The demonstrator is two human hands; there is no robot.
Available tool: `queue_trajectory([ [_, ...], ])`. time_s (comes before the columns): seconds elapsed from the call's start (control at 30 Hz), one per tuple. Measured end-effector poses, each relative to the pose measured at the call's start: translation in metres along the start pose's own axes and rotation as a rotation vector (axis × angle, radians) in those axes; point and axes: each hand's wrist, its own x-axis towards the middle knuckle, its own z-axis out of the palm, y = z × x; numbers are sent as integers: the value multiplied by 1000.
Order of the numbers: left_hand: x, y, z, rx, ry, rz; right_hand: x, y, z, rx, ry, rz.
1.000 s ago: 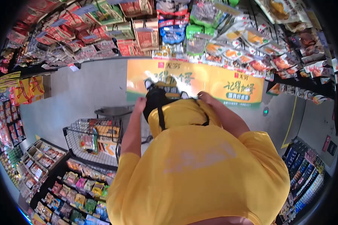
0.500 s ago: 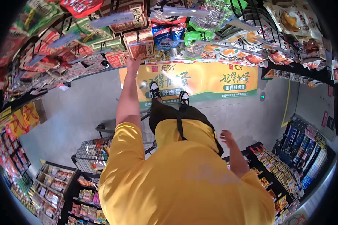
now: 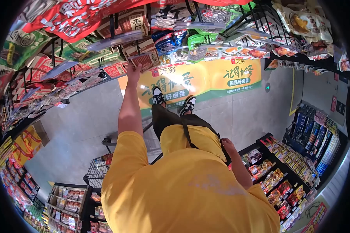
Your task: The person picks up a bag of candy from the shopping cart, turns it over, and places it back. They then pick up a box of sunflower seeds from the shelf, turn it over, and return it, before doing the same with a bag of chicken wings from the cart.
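Observation:
Up at the hanging display, my left hand [image 3: 133,71] has its fingers closed at the lower left edge of a brown and cream packet [image 3: 144,58]. That packet hangs tilted under a clear price-tag holder [image 3: 116,40]. The fingertips are partly hidden against it. My left arm is stretched forward. Low beside my right hip, my right hand [image 3: 228,147] hangs with loosely bent fingers and nothing visible in it.
Hooks with red, green and blue snack bags [image 3: 169,40] run across the top. A yellow floor banner [image 3: 167,87] lies before my shoes [image 3: 188,105]. A wire basket cart [image 3: 98,171] stands at the left. Stocked shelves [image 3: 276,180] are behind me at the right.
The display looks nearer, and the packet at my left hand is more tilted. My right hand has moved in towards my hip. My right shoe has turned, and the cart shows less.

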Motion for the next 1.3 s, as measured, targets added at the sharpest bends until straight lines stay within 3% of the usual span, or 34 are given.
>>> queue_trajectory([
  [0.07,1,-10,0,-28,-167,71,-2,-14,0,-45,25,-3],
  [0.2,-1,-23,-3,-11,-184,28,-6,-32,8,16,24,-21],
  [0.27,-15,-13,-2,-204,-230,124,8,-26,10,-25,13,-76],
  [0.43,-49,-7,-30,-167,-468,44,9,-38,17,-187,59,-173],
  [0.53,-77,4,-40,-102,-568,-136,17,-50,19,-309,105,-253],
  [0.6,-97,10,-46,92,-749,-225,16,-62,18,-302,74,-255],
  [0.67,-124,27,-44,141,-742,-345,36,-63,17,-292,111,-329],
  [0.73,-149,40,-37,-35,-593,-456,28,-96,24,-286,110,-361],
  [0.8,-170,45,-34,-114,-571,-483,37,-123,29,-248,51,-562],
  [0.87,-188,66,-27,-418,-561,-476,43,-159,44,-94,-55,-755],
  [0.93,-204,81,-19,-514,-538,-448,14,-216,63,-157,-153,-777],
  [1.0,-222,101,-11,-593,-518,-479,-40,-268,85,32,-364,-610],
  [1.13,-264,138,18,-615,-540,-403,-83,-308,92,144,-836,-543],
  [1.3,-323,175,68,-577,-242,-274,-90,-309,58,184,-861,-563],
])
